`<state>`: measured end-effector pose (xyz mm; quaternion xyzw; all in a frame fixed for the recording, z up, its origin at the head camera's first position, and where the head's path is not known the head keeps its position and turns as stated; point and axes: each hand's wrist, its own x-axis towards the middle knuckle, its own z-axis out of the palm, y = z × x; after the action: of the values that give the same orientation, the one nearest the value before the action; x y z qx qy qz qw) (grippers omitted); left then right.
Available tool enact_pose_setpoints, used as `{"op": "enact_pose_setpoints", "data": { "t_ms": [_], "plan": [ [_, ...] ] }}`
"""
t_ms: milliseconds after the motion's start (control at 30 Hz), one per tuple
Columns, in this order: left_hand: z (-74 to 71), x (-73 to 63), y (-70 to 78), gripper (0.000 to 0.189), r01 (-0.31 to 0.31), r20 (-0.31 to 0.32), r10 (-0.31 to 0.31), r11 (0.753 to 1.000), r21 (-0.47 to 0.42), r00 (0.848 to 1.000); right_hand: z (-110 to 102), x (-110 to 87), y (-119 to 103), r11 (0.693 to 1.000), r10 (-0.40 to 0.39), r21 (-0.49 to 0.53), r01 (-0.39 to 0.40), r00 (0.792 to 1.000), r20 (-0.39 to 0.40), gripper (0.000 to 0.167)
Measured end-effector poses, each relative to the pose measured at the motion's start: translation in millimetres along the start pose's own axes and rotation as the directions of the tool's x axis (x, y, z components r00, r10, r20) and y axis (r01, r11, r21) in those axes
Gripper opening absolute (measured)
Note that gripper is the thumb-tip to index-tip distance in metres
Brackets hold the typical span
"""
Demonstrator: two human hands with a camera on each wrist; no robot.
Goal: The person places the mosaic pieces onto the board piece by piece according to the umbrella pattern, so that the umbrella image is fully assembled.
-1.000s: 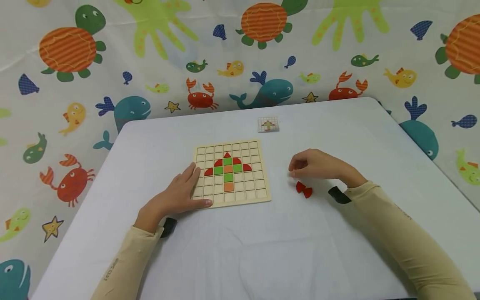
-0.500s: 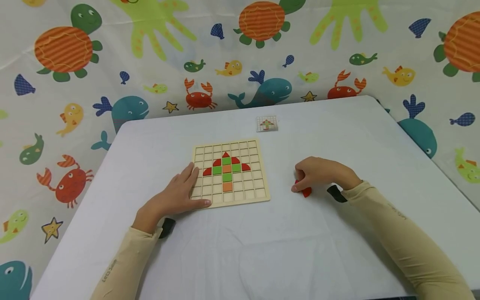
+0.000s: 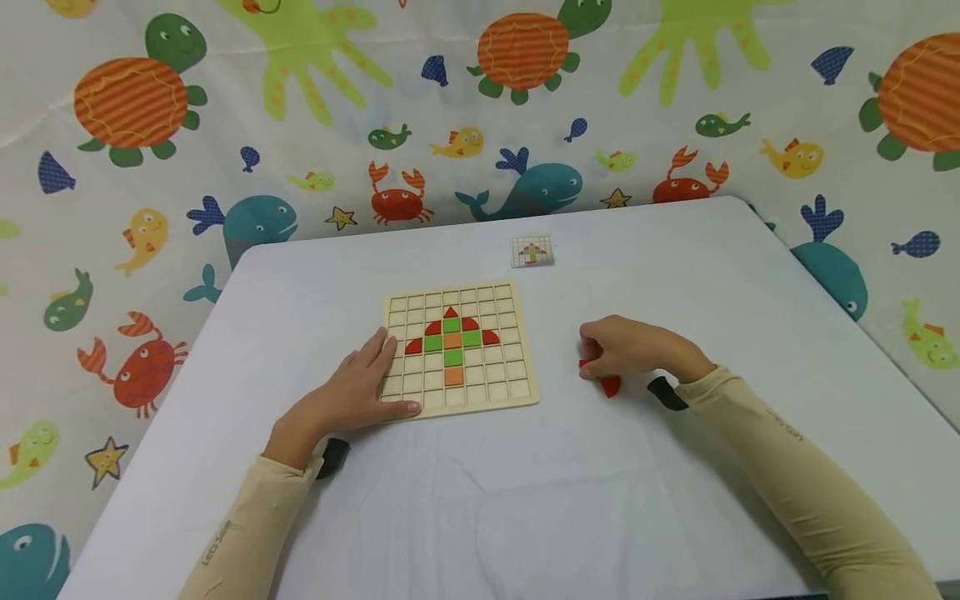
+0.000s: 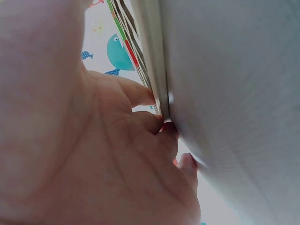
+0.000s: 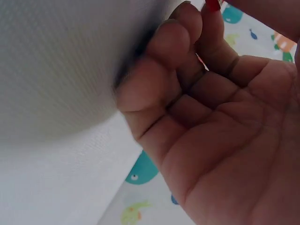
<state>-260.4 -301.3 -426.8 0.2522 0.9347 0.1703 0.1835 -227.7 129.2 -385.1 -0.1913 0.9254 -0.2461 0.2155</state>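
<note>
A square wooden grid board [image 3: 498,390] lies on the table, bearing green and orange square tiles, a red triangle and several red quarter-circle tiles in an arrow-like figure. My left hand [image 3: 351,387] rests at its near left corner, fingers along the left edge and thumb on the front edge. In the left wrist view, the fingers [image 4: 154,123] touch the board's side. Right of the board, my right hand [image 3: 632,344] pinches a red quarter-circle tile [image 5: 213,4] between thumb and forefinger, its other fingers curled. Another red tile [image 3: 610,386] lies just under that hand, partly covered.
Behind the board lies a small pattern card [image 3: 533,252] printed with a similar arrow figure on a grid. A white cloth covers the table [image 3: 480,500]. Beyond its back edge hangs a curtain [image 3: 315,150] with sea animals.
My right hand has come down and nearer onto the two loose red tiles and now pinches one. The left hand has stayed on the board, whose tiles are unchanged.
</note>
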Motion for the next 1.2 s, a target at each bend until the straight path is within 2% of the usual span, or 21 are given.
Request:
{"op": "enact_pose_setpoints", "data": {
  "t_ms": [133,267,367,467,600,733,933,1200],
  "plan": [
    [0.8,-0.3,-1.0,0.124,-0.004,-0.003,0.004,1.000,0.002,1.000,-1,1.1,1,1.000,-0.020,0.015,0.021,0.998,-0.058,0.018],
    [1.0,-0.2,-1.3,0.124,-0.009,-0.005,0.009,1.000,0.003,1.000,-1,4.4,3,0.998,0.007,0.062,0.000,0.994,-0.106,0.018],
    [1.0,0.0,-0.8,0.124,-0.012,-0.007,0.012,1.000,0.001,1.000,-1,7.7,3,0.991,0.045,0.131,-0.029,0.992,-0.120,0.019],
    [1.2,0.1,-0.7,0.124,-0.013,-0.008,0.013,1.000,0.001,1.000,-1,9.5,4,0.976,0.044,0.218,-0.013,0.990,-0.136,0.018],
    [1.2,-0.4,-0.7,0.124,-0.007,-0.005,0.007,1.000,0.002,1.000,0,10.5,0,0.944,-0.001,0.325,0.061,0.983,-0.182,0.013],
    [0.0,-1.0,0.8,0.124,-0.002,-0.004,0.002,1.000,-0.006,1.000,2,13.8,-5,0.917,-0.042,0.378,0.130,0.971,-0.234,0.014],
    [-0.7,-1.1,2.0,0.124,0.001,-0.002,-0.001,1.000,-0.011,1.000,7,21.1,-14,0.862,-0.025,0.481,0.158,0.962,-0.272,0.022],
    [0.2,-0.6,1.7,0.124,-0.006,-0.001,0.006,1.000,-0.014,1.000,16,27.6,-31,0.788,-0.035,0.591,0.174,0.970,-0.239,0.026]
  ]
}}
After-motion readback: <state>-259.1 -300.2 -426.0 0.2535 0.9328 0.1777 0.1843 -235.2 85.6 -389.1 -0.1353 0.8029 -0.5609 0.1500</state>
